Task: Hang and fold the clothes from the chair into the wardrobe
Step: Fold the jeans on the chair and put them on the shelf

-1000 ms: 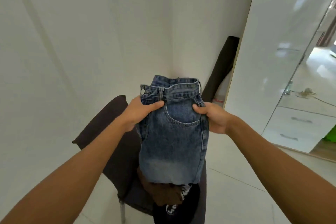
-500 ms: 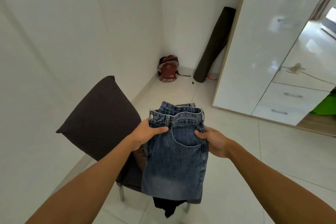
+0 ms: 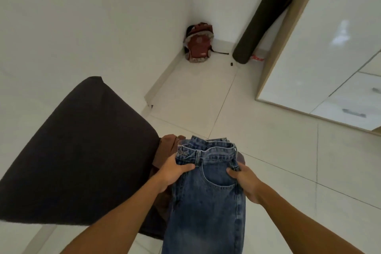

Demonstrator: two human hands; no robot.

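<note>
The left hand (image 3: 172, 173) and right hand (image 3: 245, 181) each grip a side of the folded jeans (image 3: 208, 198) just below the waistband, thumbs pinched over the front, fingers hidden behind, both forearms reaching forward. The jeans hang just right of the dark chair (image 3: 82, 154), over brown clothing (image 3: 165, 150) on its seat. Beyond the chair a red backpack (image 3: 199, 44) sits in the corner, a dark roll (image 3: 266, 16) leaning right of it against the white wardrobe (image 3: 329, 37).

jeans (image 3: 208, 202) right of chair (image 3: 78, 154), wardrobe (image 3: 329, 47) far right.
</note>
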